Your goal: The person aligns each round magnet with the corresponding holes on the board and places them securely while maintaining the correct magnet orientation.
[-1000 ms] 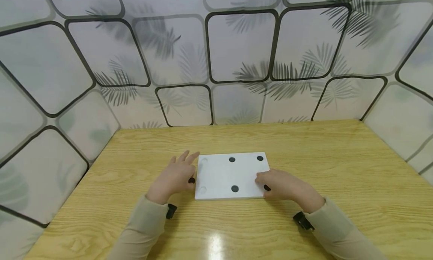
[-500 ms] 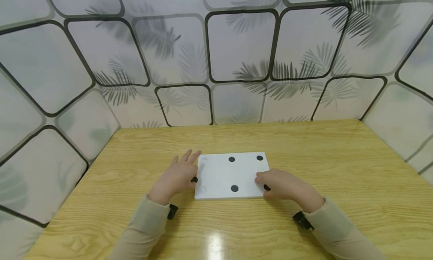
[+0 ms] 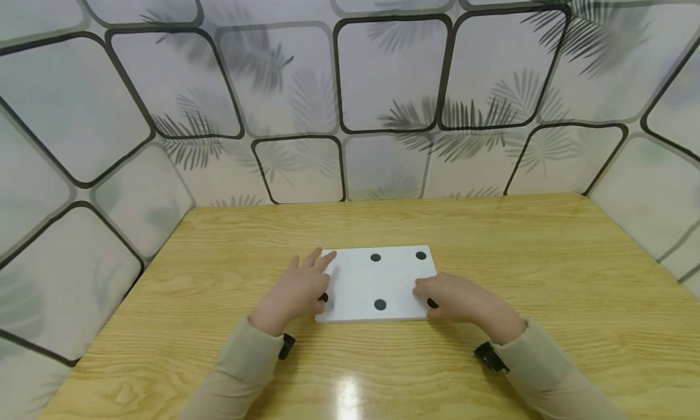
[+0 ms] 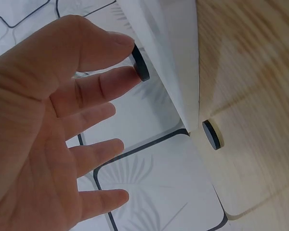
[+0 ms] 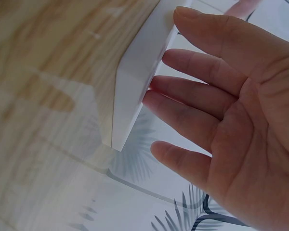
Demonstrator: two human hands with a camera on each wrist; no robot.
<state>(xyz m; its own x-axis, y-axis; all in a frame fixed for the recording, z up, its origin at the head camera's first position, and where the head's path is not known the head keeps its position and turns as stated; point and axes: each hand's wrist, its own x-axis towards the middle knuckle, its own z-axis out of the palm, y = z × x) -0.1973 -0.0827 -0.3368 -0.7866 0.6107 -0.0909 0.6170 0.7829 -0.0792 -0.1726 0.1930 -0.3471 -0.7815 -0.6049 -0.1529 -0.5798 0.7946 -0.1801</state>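
A white rectangular board (image 3: 358, 286) lies on the wooden table, with black discs at several spots, among them one near the front middle (image 3: 380, 304). My left hand (image 3: 298, 292) is over the board's left end, pinching a small black disc (image 4: 140, 63) between thumb and index finger. Its other fingers are spread. The board's left corners are partly covered by this hand. My right hand (image 3: 465, 295) rests at the right end, its fairly straight fingers touching the board's edge beside another black disc (image 3: 432, 302).
In the left wrist view a loose black disc (image 4: 211, 134) lies on the wood beside the board; the left hand hides that spot in the head view. Patterned panels (image 3: 391, 73) with leaf prints enclose the wooden table (image 3: 492, 237) at the back and sides.
My left hand has moved right with the pinched disc, from beside the board to over its left end. The right hand and the board have stayed in place.
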